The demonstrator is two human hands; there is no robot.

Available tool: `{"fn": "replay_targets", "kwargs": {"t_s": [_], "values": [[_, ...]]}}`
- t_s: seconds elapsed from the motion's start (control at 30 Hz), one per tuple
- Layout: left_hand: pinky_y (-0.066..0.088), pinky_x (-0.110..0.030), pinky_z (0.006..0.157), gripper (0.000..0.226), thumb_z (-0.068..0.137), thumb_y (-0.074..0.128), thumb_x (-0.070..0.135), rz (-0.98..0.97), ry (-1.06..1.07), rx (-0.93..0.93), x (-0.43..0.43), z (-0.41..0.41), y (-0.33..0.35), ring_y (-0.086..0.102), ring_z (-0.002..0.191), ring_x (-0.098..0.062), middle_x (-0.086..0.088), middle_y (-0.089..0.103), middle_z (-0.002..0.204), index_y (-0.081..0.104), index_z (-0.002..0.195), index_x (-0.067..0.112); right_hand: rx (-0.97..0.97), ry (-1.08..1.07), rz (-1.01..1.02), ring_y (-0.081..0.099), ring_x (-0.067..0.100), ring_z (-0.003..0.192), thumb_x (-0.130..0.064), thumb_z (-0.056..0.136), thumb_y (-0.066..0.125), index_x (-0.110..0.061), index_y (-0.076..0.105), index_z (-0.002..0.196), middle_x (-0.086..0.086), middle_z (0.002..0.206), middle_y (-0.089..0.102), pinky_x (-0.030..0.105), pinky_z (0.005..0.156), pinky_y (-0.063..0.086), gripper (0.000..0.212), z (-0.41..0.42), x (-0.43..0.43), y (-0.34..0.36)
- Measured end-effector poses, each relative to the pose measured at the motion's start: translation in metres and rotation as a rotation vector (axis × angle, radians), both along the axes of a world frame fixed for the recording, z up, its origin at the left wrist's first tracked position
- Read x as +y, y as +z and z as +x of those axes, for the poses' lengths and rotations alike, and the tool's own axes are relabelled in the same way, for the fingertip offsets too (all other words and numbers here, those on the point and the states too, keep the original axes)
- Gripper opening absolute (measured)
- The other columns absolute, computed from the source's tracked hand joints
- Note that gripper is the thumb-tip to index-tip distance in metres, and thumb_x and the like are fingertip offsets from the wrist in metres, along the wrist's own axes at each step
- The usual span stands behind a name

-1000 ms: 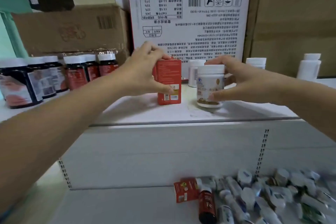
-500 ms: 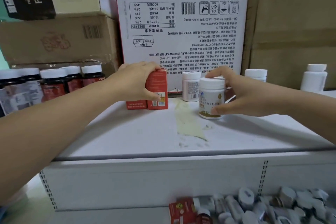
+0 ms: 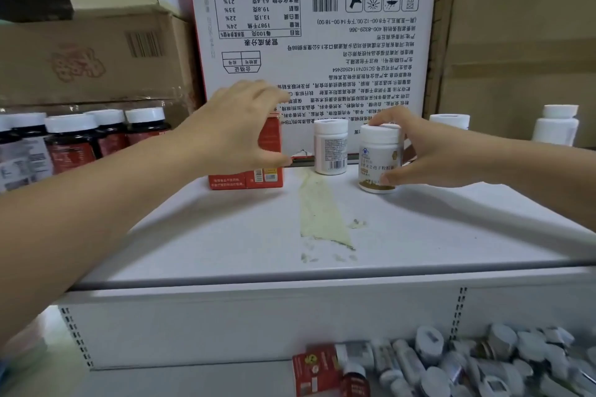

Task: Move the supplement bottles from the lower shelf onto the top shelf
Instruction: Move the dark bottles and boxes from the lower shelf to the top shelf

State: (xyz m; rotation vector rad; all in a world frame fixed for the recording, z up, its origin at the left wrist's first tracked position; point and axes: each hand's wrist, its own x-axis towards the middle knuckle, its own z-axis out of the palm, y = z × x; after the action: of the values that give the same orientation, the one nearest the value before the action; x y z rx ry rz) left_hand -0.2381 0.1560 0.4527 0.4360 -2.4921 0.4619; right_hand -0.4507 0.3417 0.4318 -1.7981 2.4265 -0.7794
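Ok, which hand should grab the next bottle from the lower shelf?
Right, probably. The loose bottles lie low on the right, beneath the right hand, once it releases the white bottle. The left hand, at the red box, would have to cross.

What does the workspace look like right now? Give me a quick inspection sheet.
Surface: top shelf white, with a yellowish residue strip.
Job's things: white bottle upright on the top shelf; red box upright; heap of bottles on the lower shelf.
Clutter: second white bottle, dark bottles at left.
Grippers: right hand grips the white bottle, cap and base; left hand cupped round the red box, contact unclear.
Cables: nothing seen.
Surroundings: printed carton, brown cartons behind.
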Motion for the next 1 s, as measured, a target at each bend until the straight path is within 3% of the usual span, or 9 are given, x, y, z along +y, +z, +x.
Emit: {"fn": "replay_targets", "kwargs": {"t_s": [0.1,0.27,0.37,0.47,0.6,0.8,1.0], "values": [[0.033,-0.040,0.109,0.068,0.080,0.067,0.048,-0.073,-0.118,-0.003,0.028,-0.020,0.002,0.042,0.129,-0.021,-0.003,0.050,0.137,0.045,0.138,0.019,0.010,-0.035,-0.003,0.061,0.018,0.085,-0.020,0.080,0.074,-0.035,0.027,0.136,-0.001,0.101,0.061,0.028,0.067,0.048,0.074,-0.014,-0.012,-0.001],[0.036,-0.042,0.106,0.072,0.082,0.061,0.054,-0.200,0.065,-0.220,0.034,-0.065,0.004,0.043,0.128,-0.023,-0.001,0.048,0.139,0.035,0.141,0.021,0.013,-0.066,-0.006,0.058,0.016,0.083,-0.016,0.081,0.073,-0.031,0.026,0.140,0.000,0.108,0.059,0.021,0.056,0.040,0.077,-0.033,-0.034,-0.001],[0.036,-0.045,0.105,0.075,0.080,0.060,0.056,-0.105,0.139,-0.279,0.027,-0.080,0.004,0.045,0.128,-0.024,-0.002,0.048,0.140,0.035,0.141,0.020,0.044,-0.061,-0.003,0.060,0.020,0.092,-0.015,0.081,0.072,-0.029,0.027,0.140,0.003,0.114,0.058,0.025,0.062,0.044,0.076,-0.042,-0.042,0.001],[0.041,-0.043,0.099,0.064,0.078,0.061,0.056,-0.005,0.144,-0.266,0.021,-0.086,0.001,0.053,0.117,-0.025,0.000,0.057,0.127,0.044,0.129,0.021,0.029,-0.058,-0.028,0.063,0.018,0.086,-0.017,0.081,0.072,-0.030,0.028,0.134,0.004,0.106,0.062,0.024,0.061,0.048,0.071,-0.049,-0.046,-0.002],[0.041,-0.038,0.091,0.048,0.078,0.059,0.056,-0.033,0.133,-0.262,0.017,-0.088,-0.001,0.057,0.106,-0.022,0.005,0.060,0.110,0.050,0.114,0.026,-0.041,-0.022,-0.096,0.065,0.023,0.092,-0.017,0.081,0.072,-0.032,0.029,0.130,0.005,0.110,0.061,0.042,0.085,0.054,0.068,-0.055,-0.049,-0.011],[0.036,-0.040,0.097,0.048,0.079,0.057,0.056,-0.059,0.143,-0.256,0.016,-0.087,-0.005,0.057,0.106,-0.018,0.008,0.059,0.110,0.048,0.116,0.027,-0.068,0.019,-0.130,0.064,0.021,0.094,-0.016,0.085,0.070,-0.032,0.029,0.134,0.001,0.112,0.057,0.036,0.088,0.051,0.066,-0.054,-0.049,-0.017],[0.036,-0.041,0.099,0.052,0.080,0.055,0.057,-0.077,0.165,-0.268,0.019,-0.088,-0.007,0.056,0.109,-0.018,0.008,0.057,0.114,0.047,0.121,0.025,-0.060,0.018,-0.118,0.064,0.023,0.096,-0.017,0.086,0.069,-0.034,0.024,0.139,0.004,0.120,0.057,0.039,0.092,0.050,0.071,-0.052,-0.052,-0.018]]}}
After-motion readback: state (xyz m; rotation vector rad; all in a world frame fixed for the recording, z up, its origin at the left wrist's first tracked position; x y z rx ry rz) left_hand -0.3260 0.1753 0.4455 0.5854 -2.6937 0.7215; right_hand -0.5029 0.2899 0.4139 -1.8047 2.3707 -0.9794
